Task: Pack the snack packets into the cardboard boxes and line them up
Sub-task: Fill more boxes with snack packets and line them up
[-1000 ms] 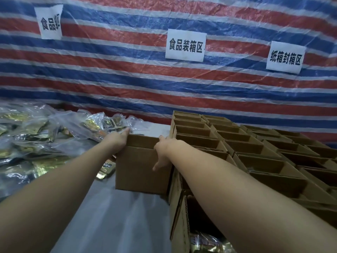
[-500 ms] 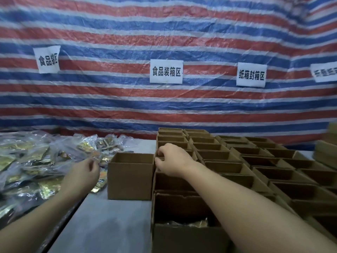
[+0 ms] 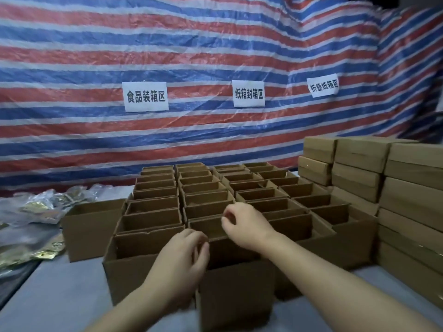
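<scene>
Several rows of open brown cardboard boxes (image 3: 206,202) stand on the grey table (image 3: 60,295). One open box (image 3: 92,227) stands apart at their left, and another box (image 3: 236,293) stands nearest me in front. My left hand (image 3: 182,262) hovers at that front box's left rim with curled fingers; I cannot tell whether it grips the rim. My right hand (image 3: 244,224) is above the rows, fingers loosely curled, holding nothing. Snack packets (image 3: 36,212) in clear and gold wrapping lie heaped at the far left.
Stacks of closed cardboard boxes (image 3: 407,188) rise along the right side. A red, white and blue striped tarp (image 3: 215,56) with white paper labels (image 3: 145,97) forms the back wall. The table's left edge drops off beside the packets.
My view has swung right, bringing the closed stacks into sight. My left hand moved from near the packets to the front box. My right hand left the box row's rim and shifted right.
</scene>
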`<state>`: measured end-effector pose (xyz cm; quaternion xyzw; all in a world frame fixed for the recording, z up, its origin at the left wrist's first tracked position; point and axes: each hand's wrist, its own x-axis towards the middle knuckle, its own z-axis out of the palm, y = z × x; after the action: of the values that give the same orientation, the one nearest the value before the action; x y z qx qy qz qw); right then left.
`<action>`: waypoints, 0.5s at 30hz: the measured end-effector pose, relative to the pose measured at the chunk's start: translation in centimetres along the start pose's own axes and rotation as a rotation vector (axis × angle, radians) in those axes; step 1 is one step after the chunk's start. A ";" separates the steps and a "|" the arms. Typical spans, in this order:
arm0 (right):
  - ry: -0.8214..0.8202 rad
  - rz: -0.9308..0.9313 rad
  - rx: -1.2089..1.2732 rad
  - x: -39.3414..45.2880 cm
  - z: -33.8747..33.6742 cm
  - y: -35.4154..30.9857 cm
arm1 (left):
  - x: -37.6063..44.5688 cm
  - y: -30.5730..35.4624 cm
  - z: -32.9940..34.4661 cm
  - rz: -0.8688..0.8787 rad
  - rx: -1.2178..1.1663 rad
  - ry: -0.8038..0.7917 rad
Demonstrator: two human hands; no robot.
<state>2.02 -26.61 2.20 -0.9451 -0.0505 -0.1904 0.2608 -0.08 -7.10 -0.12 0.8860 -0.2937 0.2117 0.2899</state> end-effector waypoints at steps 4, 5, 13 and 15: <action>0.043 0.111 -0.059 -2.0 -4.4 5.9 | 0.5 3.5 2.6 0.134 0.055 -0.065; 0.057 0.148 -0.085 -2.3 -5.5 7.4 | 1.0 4.5 3.3 0.176 0.080 -0.074; -0.328 0.315 -0.413 -4.0 -8.3 15.5 | 6.6 11.1 12.6 0.238 0.429 -0.292; -0.332 0.292 -0.435 -4.4 -8.0 16.1 | 7.5 11.8 14.3 0.205 0.522 -0.401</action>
<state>-1.56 -44.51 -0.78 -0.9942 0.0857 -0.0002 0.0653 0.78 -27.02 -2.02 0.9201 -0.3682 0.1292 -0.0330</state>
